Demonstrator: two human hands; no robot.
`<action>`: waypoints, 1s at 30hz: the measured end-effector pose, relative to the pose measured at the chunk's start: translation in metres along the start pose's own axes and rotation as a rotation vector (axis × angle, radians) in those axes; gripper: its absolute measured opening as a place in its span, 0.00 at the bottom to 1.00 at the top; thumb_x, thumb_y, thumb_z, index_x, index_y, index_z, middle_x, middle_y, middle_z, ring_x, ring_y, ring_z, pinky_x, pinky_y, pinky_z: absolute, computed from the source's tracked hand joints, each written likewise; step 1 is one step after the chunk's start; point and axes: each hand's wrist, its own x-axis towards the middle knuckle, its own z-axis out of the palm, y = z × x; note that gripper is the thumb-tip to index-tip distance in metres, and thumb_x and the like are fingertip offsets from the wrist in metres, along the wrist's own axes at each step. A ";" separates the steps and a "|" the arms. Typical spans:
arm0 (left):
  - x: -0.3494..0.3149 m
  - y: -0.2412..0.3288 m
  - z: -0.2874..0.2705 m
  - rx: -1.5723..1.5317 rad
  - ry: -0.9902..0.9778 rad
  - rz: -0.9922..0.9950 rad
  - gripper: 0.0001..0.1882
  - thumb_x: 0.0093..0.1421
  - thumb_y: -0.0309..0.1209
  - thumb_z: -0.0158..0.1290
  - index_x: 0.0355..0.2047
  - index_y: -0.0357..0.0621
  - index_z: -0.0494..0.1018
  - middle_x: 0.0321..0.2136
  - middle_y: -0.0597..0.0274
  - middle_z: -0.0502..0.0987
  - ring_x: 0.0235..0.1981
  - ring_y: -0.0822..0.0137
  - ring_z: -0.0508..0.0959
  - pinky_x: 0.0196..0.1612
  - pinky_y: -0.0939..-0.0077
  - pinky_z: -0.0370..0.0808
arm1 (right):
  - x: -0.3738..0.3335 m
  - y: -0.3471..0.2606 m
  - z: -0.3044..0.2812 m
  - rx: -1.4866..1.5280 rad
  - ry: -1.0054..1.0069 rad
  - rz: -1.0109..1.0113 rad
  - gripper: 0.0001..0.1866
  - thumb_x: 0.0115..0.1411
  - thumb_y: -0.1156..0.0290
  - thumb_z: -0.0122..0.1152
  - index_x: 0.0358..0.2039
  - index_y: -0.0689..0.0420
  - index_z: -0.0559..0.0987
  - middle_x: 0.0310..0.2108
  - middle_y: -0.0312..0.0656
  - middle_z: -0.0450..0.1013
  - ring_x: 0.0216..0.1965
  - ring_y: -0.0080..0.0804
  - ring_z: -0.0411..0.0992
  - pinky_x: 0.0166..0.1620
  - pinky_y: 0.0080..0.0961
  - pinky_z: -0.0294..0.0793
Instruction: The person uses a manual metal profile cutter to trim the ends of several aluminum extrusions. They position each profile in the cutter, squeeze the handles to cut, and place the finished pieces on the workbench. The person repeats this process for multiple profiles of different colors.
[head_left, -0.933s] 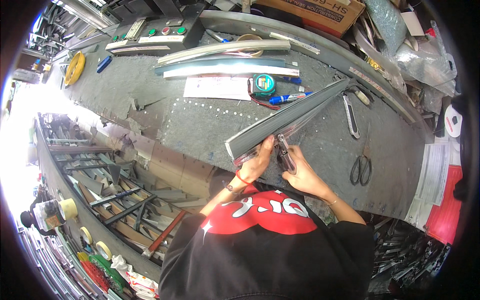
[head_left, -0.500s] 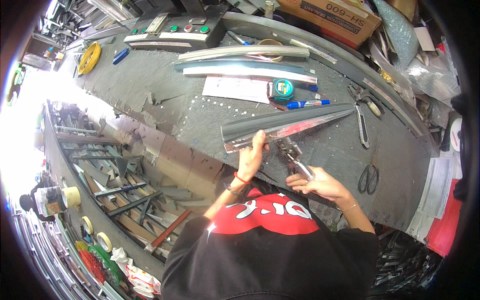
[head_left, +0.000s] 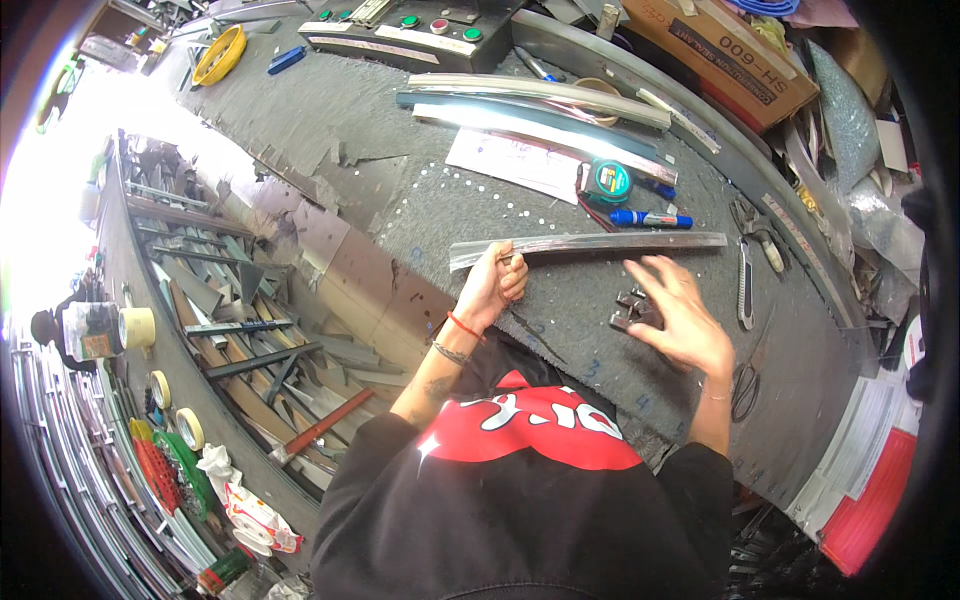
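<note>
Fingers of the left hand (head_left: pixel 492 285) curl closed around the near end of a long shiny metal trim strip (head_left: pixel 600 243) lying across the grey felt-covered workbench (head_left: pixel 440 200). Right hand (head_left: pixel 678 312) spreads open over small dark metal clips (head_left: pixel 632 310), just below the strip.

A green tape measure (head_left: pixel 607 181) is seen on the grey worktop (head_left: pixel 330 110), just beside a blue marker (head_left: pixel 650 218) and a white paper sheet (head_left: pixel 512 160). Long metal strips (head_left: pixel 540 92) are laid farther back, near a control box with coloured buttons (head_left: pixel 410 30). A yellow roll (head_left: pixel 218 54) is placed at the far left corner, and a cardboard box (head_left: pixel 720 55) is set at the back right. Black scissors (head_left: pixel 744 390) are seen near the right edge.
</note>
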 end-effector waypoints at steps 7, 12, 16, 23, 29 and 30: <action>0.004 0.011 0.000 -0.161 -0.171 -0.003 0.23 0.65 0.48 0.34 0.23 0.47 0.66 0.10 0.73 0.57 0.13 0.75 0.57 0.20 0.81 0.56 | 0.118 -0.004 0.041 0.112 0.204 -0.127 0.11 0.56 0.67 0.56 0.36 0.59 0.76 0.35 0.42 0.72 0.40 0.41 0.70 0.44 0.33 0.68; -0.007 0.008 -0.002 -0.055 0.083 0.227 0.19 0.66 0.45 0.37 0.24 0.47 0.65 0.14 0.71 0.61 0.16 0.77 0.61 0.22 0.83 0.58 | 0.136 0.017 0.059 0.227 0.330 -0.189 0.09 0.57 0.67 0.55 0.32 0.60 0.77 0.30 0.44 0.72 0.35 0.44 0.72 0.38 0.33 0.70; -0.015 0.001 -0.007 0.515 0.389 0.512 0.21 0.66 0.41 0.39 0.18 0.44 0.64 0.14 0.70 0.67 0.16 0.79 0.62 0.21 0.84 0.59 | 0.134 0.015 0.056 0.295 0.316 -0.175 0.10 0.58 0.67 0.55 0.32 0.60 0.77 0.30 0.44 0.72 0.35 0.44 0.72 0.38 0.32 0.70; -0.010 0.001 0.013 1.427 0.518 1.110 0.10 0.56 0.35 0.53 0.27 0.41 0.70 0.27 0.59 0.72 0.31 0.62 0.71 0.36 0.70 0.67 | 0.134 0.017 0.060 0.275 0.352 -0.202 0.09 0.57 0.69 0.55 0.32 0.60 0.78 0.30 0.43 0.73 0.35 0.43 0.72 0.39 0.33 0.69; 0.037 -0.012 0.030 2.035 0.271 1.148 0.34 0.48 0.44 0.58 0.53 0.46 0.62 0.43 0.58 0.69 0.48 0.59 0.68 0.53 0.60 0.62 | 0.126 0.007 0.062 0.192 0.419 -0.204 0.08 0.56 0.74 0.55 0.35 0.65 0.77 0.34 0.47 0.72 0.40 0.44 0.69 0.46 0.33 0.66; 0.042 -0.010 0.027 2.103 0.234 1.106 0.31 0.49 0.43 0.57 0.52 0.46 0.63 0.40 0.59 0.69 0.45 0.61 0.69 0.52 0.61 0.63 | 0.120 0.005 0.058 0.204 0.466 -0.276 0.10 0.56 0.74 0.55 0.38 0.64 0.76 0.38 0.47 0.71 0.43 0.44 0.68 0.48 0.33 0.65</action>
